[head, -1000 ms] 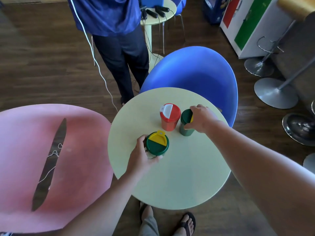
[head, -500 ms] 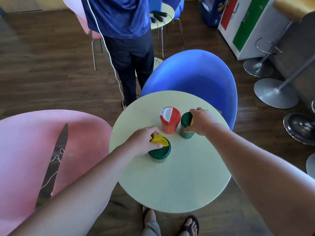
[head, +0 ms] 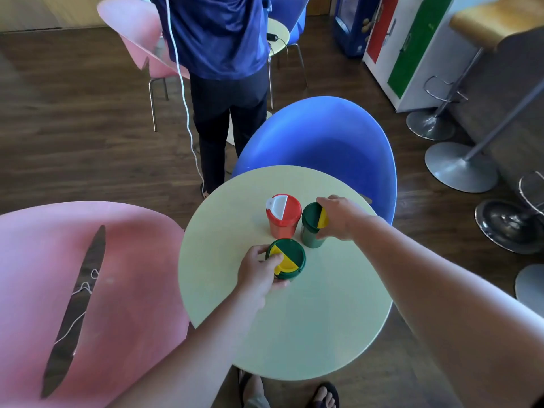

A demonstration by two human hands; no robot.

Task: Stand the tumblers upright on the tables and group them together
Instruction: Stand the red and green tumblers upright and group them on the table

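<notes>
On the round surface, the left hand grips the near green tumbler and the right hand the far green tumbler, apparently to bunch both against the upright red tumbler.

Three tumblers are standing upright in a tight cluster on the far half of the round pale-yellow table. The red tumbler is sitting farthest back, wearing a red lid with a white flip cap. Just to its right the far green tumbler is standing, dark green with a yellow flap on its lid, partly covered by fingers. The near green tumbler is sitting in front of both, its green lid showing a yellow wedge-shaped flap. The three are almost touching one another.
</notes>
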